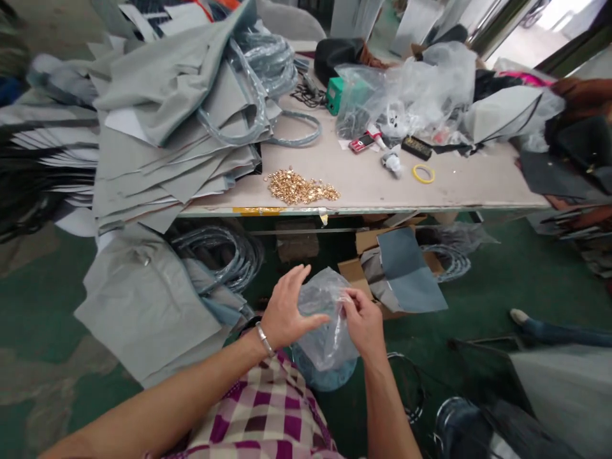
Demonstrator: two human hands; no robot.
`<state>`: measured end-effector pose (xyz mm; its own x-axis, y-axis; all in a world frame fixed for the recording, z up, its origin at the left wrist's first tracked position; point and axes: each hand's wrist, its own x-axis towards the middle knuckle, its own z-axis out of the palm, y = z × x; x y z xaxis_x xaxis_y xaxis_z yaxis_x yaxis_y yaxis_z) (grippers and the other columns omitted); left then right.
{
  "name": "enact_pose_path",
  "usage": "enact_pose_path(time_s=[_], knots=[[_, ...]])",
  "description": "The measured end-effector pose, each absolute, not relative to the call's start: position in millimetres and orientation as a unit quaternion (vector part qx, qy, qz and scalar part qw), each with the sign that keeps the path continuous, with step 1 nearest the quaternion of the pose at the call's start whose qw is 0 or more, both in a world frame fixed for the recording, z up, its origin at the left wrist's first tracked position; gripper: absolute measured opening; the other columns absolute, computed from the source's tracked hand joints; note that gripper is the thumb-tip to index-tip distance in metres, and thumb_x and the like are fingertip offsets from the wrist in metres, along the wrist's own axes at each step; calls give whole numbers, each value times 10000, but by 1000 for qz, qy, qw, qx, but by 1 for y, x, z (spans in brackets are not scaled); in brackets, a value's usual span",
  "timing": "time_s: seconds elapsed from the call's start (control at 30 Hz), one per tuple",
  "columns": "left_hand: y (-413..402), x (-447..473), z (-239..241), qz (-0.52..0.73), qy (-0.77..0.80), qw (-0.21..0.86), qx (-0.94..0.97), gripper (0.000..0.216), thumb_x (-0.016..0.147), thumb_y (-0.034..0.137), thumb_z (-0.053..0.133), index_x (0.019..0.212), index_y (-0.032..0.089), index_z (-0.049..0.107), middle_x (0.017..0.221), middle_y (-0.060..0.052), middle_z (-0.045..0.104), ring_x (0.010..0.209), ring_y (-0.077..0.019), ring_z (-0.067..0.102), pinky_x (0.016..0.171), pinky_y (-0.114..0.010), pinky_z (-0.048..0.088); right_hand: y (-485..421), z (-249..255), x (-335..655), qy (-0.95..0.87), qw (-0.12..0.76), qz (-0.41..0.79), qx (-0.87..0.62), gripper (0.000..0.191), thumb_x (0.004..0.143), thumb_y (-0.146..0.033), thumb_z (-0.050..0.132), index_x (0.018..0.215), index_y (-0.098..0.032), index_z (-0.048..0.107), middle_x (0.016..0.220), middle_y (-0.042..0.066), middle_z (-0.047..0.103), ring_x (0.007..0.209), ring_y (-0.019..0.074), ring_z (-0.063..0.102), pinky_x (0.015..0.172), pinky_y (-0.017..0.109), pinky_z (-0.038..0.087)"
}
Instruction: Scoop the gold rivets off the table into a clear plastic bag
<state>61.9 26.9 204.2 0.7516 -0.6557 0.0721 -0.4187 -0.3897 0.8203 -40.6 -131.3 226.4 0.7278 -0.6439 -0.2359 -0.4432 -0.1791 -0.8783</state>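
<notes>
Both hands work a clear plastic bag (325,325) held in the air above the lap, below the surface (363,182). Right hand (364,322) pinches the bag's upper edge, fingers closed on the film. Left hand (287,312) is spread open, palm against the bag's side, gripping nothing firmly. What the bag holds is probably small, hard to tell through the film. Risk: thin film slips from the single pinch, or tears, and the contents scatter on the green floor (502,280). Gold fittings (301,188) near the surface edge could be knocked off.

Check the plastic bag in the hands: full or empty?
Cannot tell. The clear bag hangs crumpled between the left hand and right hand; no contents show.
</notes>
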Motion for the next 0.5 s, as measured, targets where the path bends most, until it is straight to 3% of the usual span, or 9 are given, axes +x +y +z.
enact_pose_path(time_s=[0.13, 0.3, 0.4, 0.5], knots=[[6, 102, 195, -93, -392, 395, 826, 807, 699, 396, 781, 1372, 131, 423, 1362, -159, 504, 1261, -301, 459, 1089, -474, 379, -119, 232, 3, 349, 513, -71, -781, 271, 861, -415, 562, 909, -184, 694, 772, 12, 666, 690, 170, 583, 667, 264, 441], [5, 156, 171, -151, -428, 427, 782, 349, 798, 126, 555, 1145, 134, 594, 1213, -126, 589, 1154, -299, 500, 1001, -498, 421, -103, 242, 37, 414, 452, -64, -788, 280, 874, -455, 584, 910, -197, 688, 731, -5, 639, 651, 152, 566, 644, 252, 435], [16, 178, 161, -179, -420, 454, 765, 427, 796, 30, 415, 1191, 96, 563, 1192, -138, 589, 1142, -271, 504, 1003, -466, 441, -87, 241, 42, 409, 390, -2, -825, 313, 832, -462, 637, 1001, -202, 686, 695, -17, 603, 617, 152, 556, 643, 259, 455], [24, 187, 155, -206, -411, 469, 754, 440, 824, 28, 376, 1226, 107, 535, 1171, -113, 597, 1107, -213, 542, 998, -367, 478, -72, 231, 33, 404, 354, 57, -842, 452, 754, -474, 690, 1108, -193, 661, 879, 31, 666, 760, 190, 632, 731, 280, 505]])
